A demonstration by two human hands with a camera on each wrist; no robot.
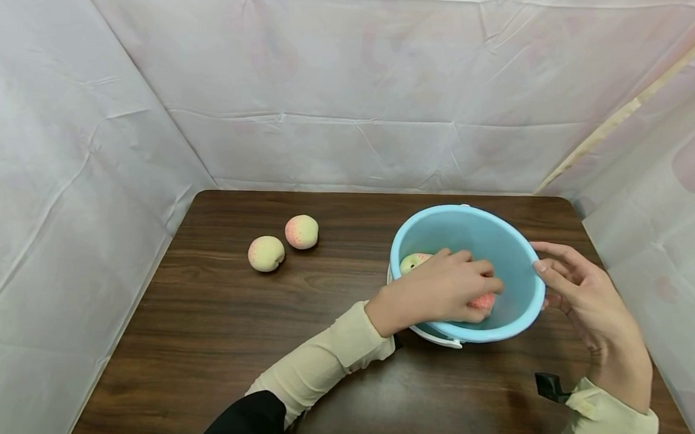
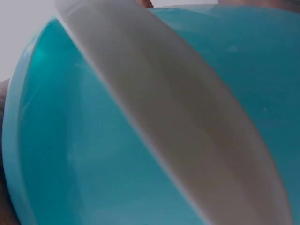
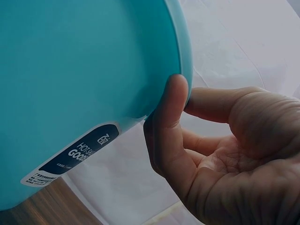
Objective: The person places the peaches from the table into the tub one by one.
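A light blue bucket (image 1: pixel 515 274) stands on the right part of the table, its rim slanting in the head view. My left hand (image 1: pixel 445 285) reaches over the near left rim into it, fingers curled over a pinkish-red peach (image 1: pixel 484 302). Beside that hand, a yellowish peach (image 1: pixel 413 262) shows inside the bucket. At the right side, my right hand (image 1: pixel 591 302) pinches the rim between thumb and fingers, also clear in the right wrist view. The bucket's white handle (image 2: pixel 178 103) crosses the left wrist view, where the left hand's grip is hidden.
Two more peaches, one nearer (image 1: pixel 266 254) and one farther back (image 1: pixel 301 232), lie on the dark wooden table (image 1: pixel 205 340) to the left. White sheeting (image 1: pixel 351 102) rises behind the table and on both sides. A printed label (image 3: pixel 77 152) marks the bucket's outside.
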